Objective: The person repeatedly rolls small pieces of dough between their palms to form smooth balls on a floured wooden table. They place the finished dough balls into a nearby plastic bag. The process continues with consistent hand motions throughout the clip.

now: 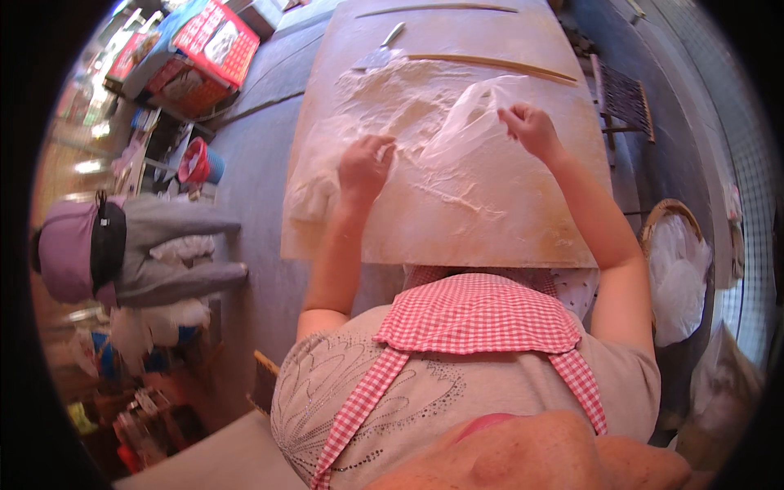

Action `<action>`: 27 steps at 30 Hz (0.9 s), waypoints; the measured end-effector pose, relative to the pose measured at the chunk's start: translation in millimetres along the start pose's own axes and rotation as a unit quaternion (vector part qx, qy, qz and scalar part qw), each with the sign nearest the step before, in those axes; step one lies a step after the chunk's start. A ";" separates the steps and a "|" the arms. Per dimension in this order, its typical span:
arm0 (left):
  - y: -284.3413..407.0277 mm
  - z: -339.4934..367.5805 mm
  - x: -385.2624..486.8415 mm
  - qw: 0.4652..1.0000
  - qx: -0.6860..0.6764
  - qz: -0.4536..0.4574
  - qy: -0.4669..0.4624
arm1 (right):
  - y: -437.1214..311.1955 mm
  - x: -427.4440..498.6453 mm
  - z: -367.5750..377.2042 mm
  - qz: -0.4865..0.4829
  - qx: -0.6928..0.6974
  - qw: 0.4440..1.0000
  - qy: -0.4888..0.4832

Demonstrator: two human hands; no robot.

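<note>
A floured wooden board (pixel 422 236) lies before me. Over the spread flour (pixel 398 92) stretches a thin clear plastic bag (pixel 462 122). My right hand (pixel 531 130) is at its right edge, thumb and fingers pinched on the film. My left hand (pixel 366 166) hovers over the flour to the left, fingers curled; whether film is between them is hard to tell. Just left of that hand, a bag of white flour or dough (pixel 315 197) rests near the board's left edge. Beyond the flour are a metal scraper (pixel 376 57) with a pale handle and a thin wooden rod (pixel 490 59).
Another long thin stick (pixel 438 8) lies at the board's far end. To the right stand a folding stool (pixel 621 95) and a wicker basket (pixel 667 211) with plastic bags. A person (pixel 141 251) bends over at left, near a red bucket (pixel 193 160) and printed cartons (pixel 202 55).
</note>
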State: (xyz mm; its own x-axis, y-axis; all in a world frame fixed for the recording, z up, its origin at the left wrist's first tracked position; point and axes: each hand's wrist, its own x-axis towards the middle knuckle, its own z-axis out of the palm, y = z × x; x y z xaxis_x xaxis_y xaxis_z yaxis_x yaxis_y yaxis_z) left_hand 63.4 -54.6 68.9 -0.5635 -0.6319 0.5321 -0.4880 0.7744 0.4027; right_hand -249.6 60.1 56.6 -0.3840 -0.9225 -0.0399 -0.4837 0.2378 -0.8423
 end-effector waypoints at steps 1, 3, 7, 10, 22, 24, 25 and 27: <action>-10.7 -9.8 -4.0 0.999 0.027 -0.043 -0.002 | -0.2 -9.7 13.4 -0.012 -0.018 0.996 -0.085; -31.3 -27.0 -9.6 0.992 0.044 -0.107 -0.043 | 0.5 -29.2 43.9 -0.041 -0.056 0.966 -0.251; -52.8 -35.4 -18.9 0.977 0.130 -0.056 -0.161 | 0.2 -12.4 81.8 -0.127 -0.230 0.942 -0.207; -45.5 -23.6 -21.5 0.959 0.222 -0.008 -0.176 | -2.3 31.3 80.3 -0.130 -0.276 0.951 -0.057; -36.8 -6.9 -23.2 0.995 0.064 -0.067 0.027 | -6.9 -19.0 104.6 -0.110 -0.034 0.992 -0.050; -11.1 -4.8 -12.6 0.986 0.016 0.016 0.165 | 22.8 -9.5 123.8 -0.078 0.151 0.982 -0.080; -4.4 3.2 -16.0 0.986 -0.033 0.019 0.163 | 13.1 -7.7 124.1 -0.041 0.241 0.964 -0.105; 13.8 23.5 -26.2 0.989 -0.115 0.000 0.092 | -23.0 -17.4 120.6 0.039 0.399 0.904 -0.148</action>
State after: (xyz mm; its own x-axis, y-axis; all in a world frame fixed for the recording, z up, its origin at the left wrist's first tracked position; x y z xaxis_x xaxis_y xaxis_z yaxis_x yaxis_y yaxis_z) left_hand 55.8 -28.1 43.0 -0.4218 -0.6318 0.6503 -0.3119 0.7745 0.5503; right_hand -136.9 33.9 11.8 -0.1082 -0.9814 -0.1588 0.3018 0.1198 -0.9458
